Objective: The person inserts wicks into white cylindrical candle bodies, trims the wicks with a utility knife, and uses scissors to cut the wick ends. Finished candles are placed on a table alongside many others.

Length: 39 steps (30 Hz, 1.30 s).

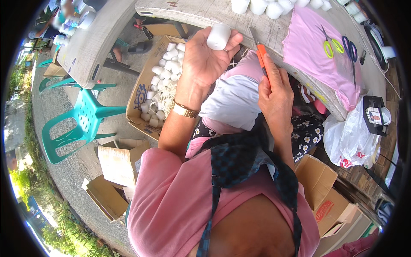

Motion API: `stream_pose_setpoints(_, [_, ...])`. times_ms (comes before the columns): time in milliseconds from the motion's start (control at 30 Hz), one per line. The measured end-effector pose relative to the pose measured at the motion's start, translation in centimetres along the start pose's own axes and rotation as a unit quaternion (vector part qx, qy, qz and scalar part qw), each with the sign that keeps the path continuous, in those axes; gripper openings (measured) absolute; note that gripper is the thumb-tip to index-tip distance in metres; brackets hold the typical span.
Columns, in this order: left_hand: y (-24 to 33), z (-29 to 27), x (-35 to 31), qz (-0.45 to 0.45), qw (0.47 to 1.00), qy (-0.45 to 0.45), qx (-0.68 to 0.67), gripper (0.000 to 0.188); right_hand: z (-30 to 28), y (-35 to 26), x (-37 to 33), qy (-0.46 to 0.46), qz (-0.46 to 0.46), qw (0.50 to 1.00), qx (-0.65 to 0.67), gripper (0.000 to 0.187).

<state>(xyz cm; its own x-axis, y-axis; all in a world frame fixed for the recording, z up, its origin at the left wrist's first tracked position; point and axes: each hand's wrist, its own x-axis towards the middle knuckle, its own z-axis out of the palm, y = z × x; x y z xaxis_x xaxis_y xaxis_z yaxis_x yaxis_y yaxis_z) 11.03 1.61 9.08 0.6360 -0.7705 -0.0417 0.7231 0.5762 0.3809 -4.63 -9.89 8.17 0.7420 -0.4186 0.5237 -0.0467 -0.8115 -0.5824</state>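
Left hand: you're cupping white cylinder at 12, palm up
Right hand: you're clamping orange knife at 1, blade aiming 11
Table edge: running 11–3, near both
Lap: leaving room between

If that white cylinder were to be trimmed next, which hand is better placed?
Probably the right hand: it already grips the orange-handled knife, whose bare blade is near the white cylinder but not touching it. The left hand is occupied holding that cylinder.
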Motion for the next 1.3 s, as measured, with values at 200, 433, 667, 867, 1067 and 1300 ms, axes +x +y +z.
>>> stream_pose_setpoints(200, [-0.3, -0.5, -0.2, -0.057, 0.99, -0.048, -0.116, 0.035, -0.2, -0.4, 0.1, -0.028, 0.039, 0.999, -0.009, 0.052])
stream_pose_setpoints(433, [-2.4, -3.0, 0.5, -0.058, 0.979, 0.111, -0.162, 0.035, -0.1, -0.3, 0.2, -0.021, 0.043, 0.999, 0.008, 0.052])
stream_pose_setpoints(667, [-3.2, -3.5, 1.4, -0.033, 0.978, 0.125, -0.165, 0.043, -0.3, -0.2, 0.2, -0.016, 0.049, 0.999, -0.001, 0.052])
stream_pose_setpoints(867, [-4.9, -5.2, 3.0, -0.068, 0.979, 0.144, -0.123, 0.034, 0.0, -0.3, 0.0, -0.015, 0.047, 0.999, 0.0, 0.051])
stream_pose_setpoints(1067, [-6.7, -7.0, 4.6, -0.069, 0.951, 0.145, -0.263, 0.032, -0.2, -0.1, -0.1, -0.027, 0.075, 0.997, -0.021, 0.052])
stream_pose_setpoints(1300, [-0.8, -8.8, 3.2, 0.01, 0.987, 0.109, -0.119, 0.029, -0.4, 0.8, -0.2, -0.03, 0.057, 0.998, -0.007, 0.056])
